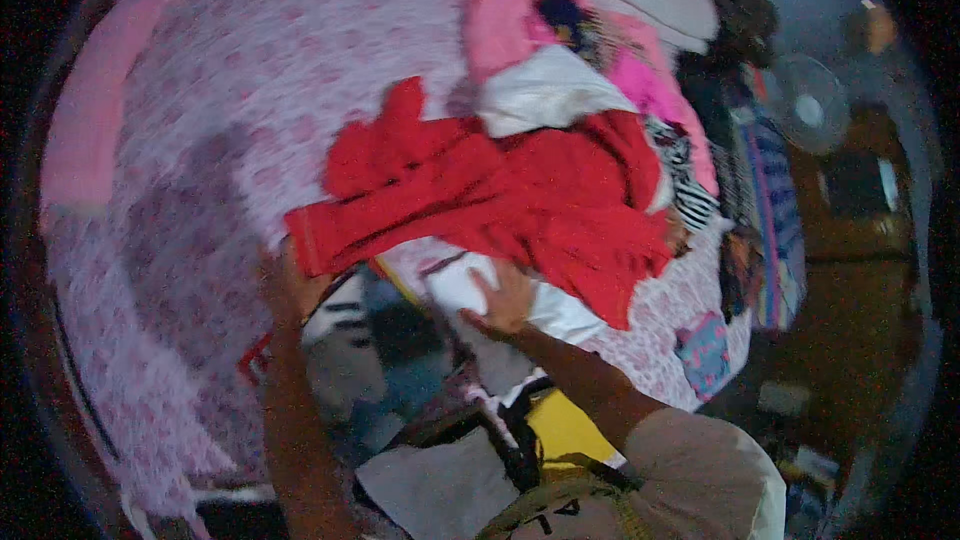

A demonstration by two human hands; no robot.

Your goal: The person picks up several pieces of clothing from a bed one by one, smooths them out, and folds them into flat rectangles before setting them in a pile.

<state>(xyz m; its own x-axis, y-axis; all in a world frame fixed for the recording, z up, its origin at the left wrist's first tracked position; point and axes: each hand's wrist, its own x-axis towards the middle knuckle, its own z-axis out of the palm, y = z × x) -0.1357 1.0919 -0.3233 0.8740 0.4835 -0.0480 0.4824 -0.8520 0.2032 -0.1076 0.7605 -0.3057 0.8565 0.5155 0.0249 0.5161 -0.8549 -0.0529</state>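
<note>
A red garment (480, 195) lies spread and rumpled on a bed with a patterned pink and white sheet (300, 52). At the garment's lower left end is my left hand (296, 277), at the hem of a red sleeve or leg; whether its fingers grip the cloth is hidden. My right hand (506, 296), fingers apart, rests on a white cloth (457, 289) just below the red garment. Another white cloth (551, 90) touches the garment's upper edge. The picture is blurred.
Pink bedding (502, 22) and mixed clothes are heaped beyond the garment. A striped cloth (776, 217) hangs at the bed's right side. A fan (810, 109) stands by brown furniture (855, 300) on the right. Near my body is a yellow item (566, 427).
</note>
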